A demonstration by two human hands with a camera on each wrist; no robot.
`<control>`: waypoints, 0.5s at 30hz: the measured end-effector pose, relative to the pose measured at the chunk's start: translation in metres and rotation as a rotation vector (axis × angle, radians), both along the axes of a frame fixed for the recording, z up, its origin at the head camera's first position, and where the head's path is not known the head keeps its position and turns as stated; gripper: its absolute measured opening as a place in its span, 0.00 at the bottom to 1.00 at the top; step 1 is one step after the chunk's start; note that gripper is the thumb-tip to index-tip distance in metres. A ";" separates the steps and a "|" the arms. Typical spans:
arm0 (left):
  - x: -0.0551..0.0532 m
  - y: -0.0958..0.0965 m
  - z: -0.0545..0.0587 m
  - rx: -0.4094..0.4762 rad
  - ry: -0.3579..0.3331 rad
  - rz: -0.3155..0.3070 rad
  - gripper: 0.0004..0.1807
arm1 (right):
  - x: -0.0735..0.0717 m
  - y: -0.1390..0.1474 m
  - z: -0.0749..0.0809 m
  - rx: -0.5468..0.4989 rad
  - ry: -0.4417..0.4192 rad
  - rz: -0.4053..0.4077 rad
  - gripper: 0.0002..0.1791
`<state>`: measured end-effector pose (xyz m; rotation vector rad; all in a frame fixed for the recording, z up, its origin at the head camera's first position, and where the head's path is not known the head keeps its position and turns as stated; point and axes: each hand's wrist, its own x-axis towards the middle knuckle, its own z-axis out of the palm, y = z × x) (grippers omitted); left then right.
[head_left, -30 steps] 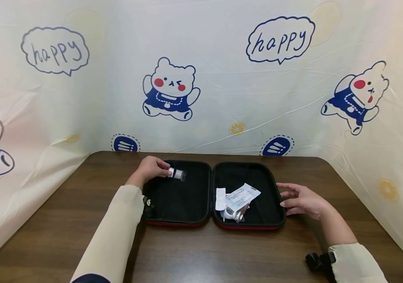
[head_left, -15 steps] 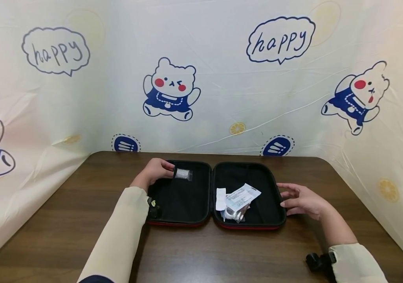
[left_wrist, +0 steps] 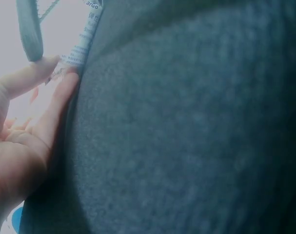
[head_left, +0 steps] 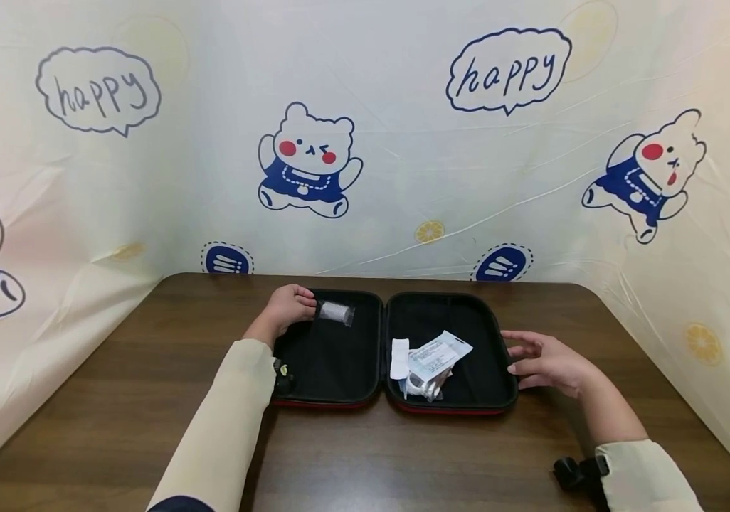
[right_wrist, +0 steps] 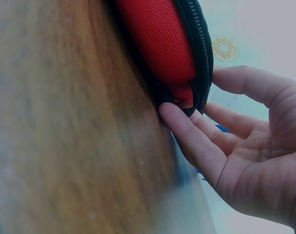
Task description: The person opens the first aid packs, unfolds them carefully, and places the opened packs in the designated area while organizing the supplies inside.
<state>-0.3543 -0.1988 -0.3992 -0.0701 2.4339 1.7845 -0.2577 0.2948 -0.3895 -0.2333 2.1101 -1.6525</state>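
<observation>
Left hand [head_left: 289,306]: thumb and finger pinching end of printed clear packet [head_left: 336,313] | packet: inside zip case [head_left: 333,366], left half, far side, just beside left hand, well apart from right hand [head_left: 551,364] | right hand: thumb and fingers gripping case's outer right edge

Near the back edge of the brown, wood-grained worktop [head_left: 339,462], the case [head_left: 483,320] is black inside and red outside, holding a white-and-pale-blue printed packet [head_left: 440,355], with cream sleeves [head_left: 218,419] to either side and, behind that edge, a pale backdrop [head_left: 397,78] patterned with navy-outlined, red-cheeked bears [head_left: 306,178] and yellow citrus slices [head_left: 430,232].
</observation>
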 end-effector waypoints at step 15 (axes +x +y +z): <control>0.001 0.001 -0.005 -0.082 0.059 -0.028 0.18 | 0.000 -0.001 0.000 -0.002 -0.004 -0.010 0.44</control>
